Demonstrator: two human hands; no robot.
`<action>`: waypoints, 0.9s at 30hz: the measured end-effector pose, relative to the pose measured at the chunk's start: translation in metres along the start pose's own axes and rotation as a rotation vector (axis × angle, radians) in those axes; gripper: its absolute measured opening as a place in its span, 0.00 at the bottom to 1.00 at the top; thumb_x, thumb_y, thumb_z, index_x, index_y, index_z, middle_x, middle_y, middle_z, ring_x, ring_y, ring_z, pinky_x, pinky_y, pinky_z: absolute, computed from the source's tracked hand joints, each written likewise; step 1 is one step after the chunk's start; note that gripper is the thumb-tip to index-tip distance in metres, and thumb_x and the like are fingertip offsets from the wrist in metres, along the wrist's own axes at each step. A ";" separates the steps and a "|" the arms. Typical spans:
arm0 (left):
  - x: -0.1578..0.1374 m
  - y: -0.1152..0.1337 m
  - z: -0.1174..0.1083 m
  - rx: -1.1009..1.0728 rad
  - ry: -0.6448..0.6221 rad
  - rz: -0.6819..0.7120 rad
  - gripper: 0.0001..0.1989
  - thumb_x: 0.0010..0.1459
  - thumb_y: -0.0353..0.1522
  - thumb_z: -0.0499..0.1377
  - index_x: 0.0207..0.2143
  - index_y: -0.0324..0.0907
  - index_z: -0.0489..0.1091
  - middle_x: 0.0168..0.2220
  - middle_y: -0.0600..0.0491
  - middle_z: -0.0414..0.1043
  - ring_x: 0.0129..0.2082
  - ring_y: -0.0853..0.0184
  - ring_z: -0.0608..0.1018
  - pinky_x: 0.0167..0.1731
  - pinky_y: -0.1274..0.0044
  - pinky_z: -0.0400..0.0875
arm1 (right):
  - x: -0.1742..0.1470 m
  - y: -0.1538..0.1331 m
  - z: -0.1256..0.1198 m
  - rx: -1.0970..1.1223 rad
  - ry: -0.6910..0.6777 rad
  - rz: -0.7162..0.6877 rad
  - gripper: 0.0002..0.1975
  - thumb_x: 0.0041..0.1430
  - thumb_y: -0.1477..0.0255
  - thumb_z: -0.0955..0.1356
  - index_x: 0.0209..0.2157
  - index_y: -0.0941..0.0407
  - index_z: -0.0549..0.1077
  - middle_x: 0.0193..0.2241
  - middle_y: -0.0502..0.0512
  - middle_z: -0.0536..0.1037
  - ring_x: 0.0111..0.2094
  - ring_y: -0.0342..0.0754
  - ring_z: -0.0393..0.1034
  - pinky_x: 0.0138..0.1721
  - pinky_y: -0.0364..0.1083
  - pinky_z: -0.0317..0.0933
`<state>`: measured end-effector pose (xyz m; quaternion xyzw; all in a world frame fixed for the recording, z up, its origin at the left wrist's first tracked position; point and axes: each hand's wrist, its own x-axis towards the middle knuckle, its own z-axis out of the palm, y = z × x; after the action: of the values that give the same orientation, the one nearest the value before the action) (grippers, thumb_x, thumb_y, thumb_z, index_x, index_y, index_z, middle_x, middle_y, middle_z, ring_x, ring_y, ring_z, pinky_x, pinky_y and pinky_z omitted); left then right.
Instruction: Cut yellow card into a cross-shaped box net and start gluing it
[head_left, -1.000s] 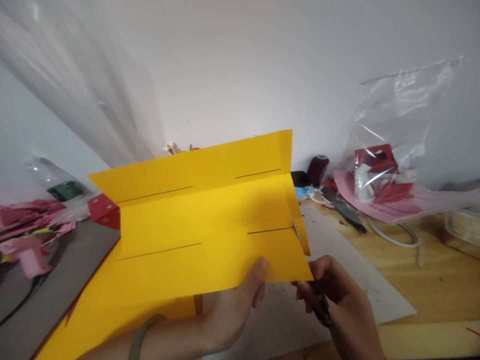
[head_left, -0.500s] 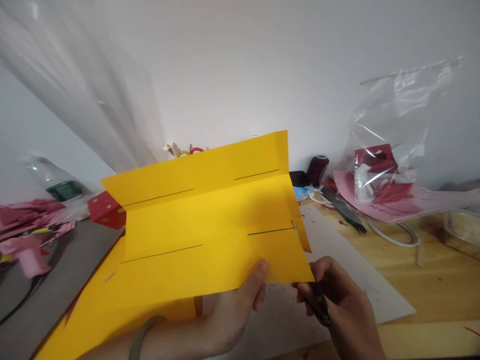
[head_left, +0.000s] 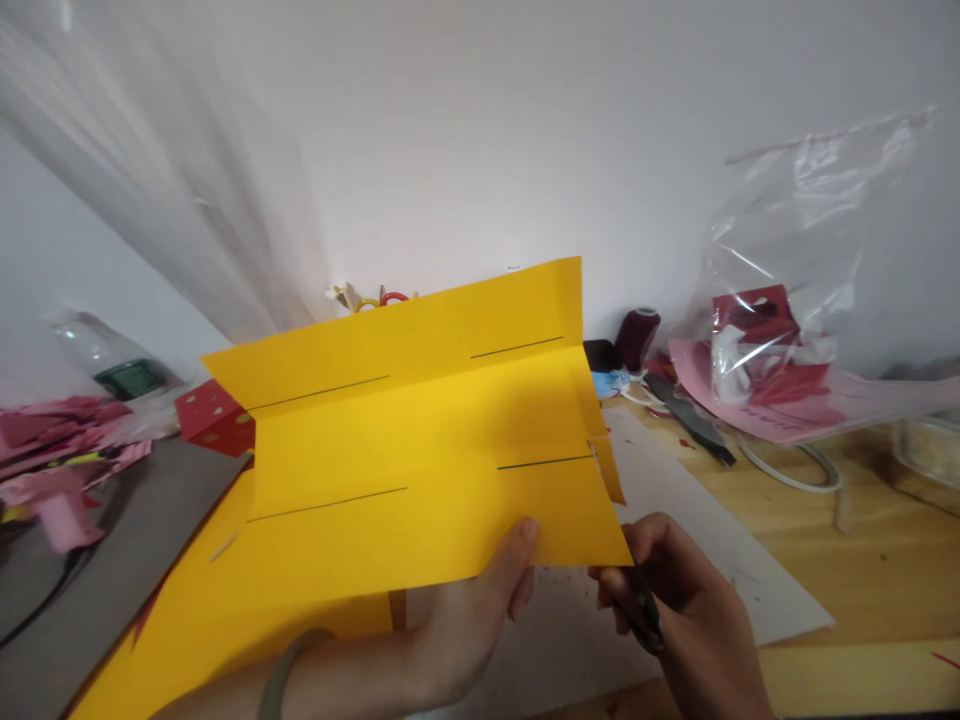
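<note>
A creased sheet of yellow card (head_left: 360, 450) is held up in front of me, with several dark straight lines drawn along its folds. My left hand (head_left: 495, 600) grips its lower edge, thumb on the near face and the other fingers mostly behind. At the card's lower right corner, my right hand (head_left: 686, 600) is closed around a dark-handled tool (head_left: 643, 615). The tool's working end is hidden behind the card, so its kind does not show. A small pale mark lies where the lower right line meets the card's right edge.
White paper (head_left: 705, 560) with scraps lies on the wooden table (head_left: 817, 570). More yellow card (head_left: 172, 620) rests at lower left, beside a pink glue gun (head_left: 56, 510). A clear bag (head_left: 795, 250) stands at right, near a dark thread spool (head_left: 637, 338) and grey cutter (head_left: 690, 418).
The card's right end and my right hand with the tool appear shifted very slightly to the right. Both grips are unchanged.
</note>
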<state>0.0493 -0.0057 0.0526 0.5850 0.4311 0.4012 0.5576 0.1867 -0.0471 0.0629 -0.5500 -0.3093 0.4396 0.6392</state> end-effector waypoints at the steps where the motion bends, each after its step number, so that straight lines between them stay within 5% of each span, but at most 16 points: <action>1: 0.000 0.000 0.000 -0.005 -0.004 0.000 0.29 0.60 0.49 0.47 0.11 0.44 0.50 0.11 0.61 0.48 0.13 0.75 0.53 0.19 0.78 0.55 | -0.001 -0.001 0.001 0.006 0.003 0.008 0.25 0.34 0.58 0.77 0.20 0.55 0.60 0.14 0.42 0.68 0.17 0.37 0.58 0.17 0.34 0.51; 14: -0.001 -0.003 0.000 -0.024 0.008 0.015 0.29 0.60 0.47 0.48 0.11 0.44 0.51 0.11 0.61 0.47 0.13 0.75 0.53 0.19 0.78 0.54 | 0.000 0.001 0.001 0.023 -0.009 0.029 0.25 0.34 0.59 0.77 0.21 0.55 0.60 0.14 0.42 0.69 0.17 0.36 0.59 0.17 0.33 0.53; 24: 0.000 -0.013 0.000 -0.187 -0.010 -0.023 0.28 0.58 0.49 0.50 0.11 0.43 0.54 0.10 0.60 0.50 0.13 0.75 0.55 0.19 0.78 0.55 | 0.013 0.018 -0.024 -0.020 -0.219 -0.019 0.19 0.44 0.65 0.75 0.24 0.53 0.60 0.19 0.43 0.68 0.19 0.38 0.63 0.17 0.35 0.57; 27: -0.001 -0.013 0.001 -0.265 0.019 -0.044 0.25 0.56 0.47 0.53 0.13 0.43 0.57 0.10 0.61 0.50 0.13 0.75 0.54 0.18 0.78 0.53 | 0.011 0.015 -0.022 -0.045 -0.177 -0.057 0.19 0.40 0.68 0.76 0.23 0.53 0.60 0.19 0.42 0.67 0.19 0.38 0.62 0.18 0.35 0.56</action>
<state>0.0489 -0.0064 0.0395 0.4930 0.3923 0.4476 0.6345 0.2068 -0.0465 0.0425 -0.5142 -0.3899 0.4609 0.6092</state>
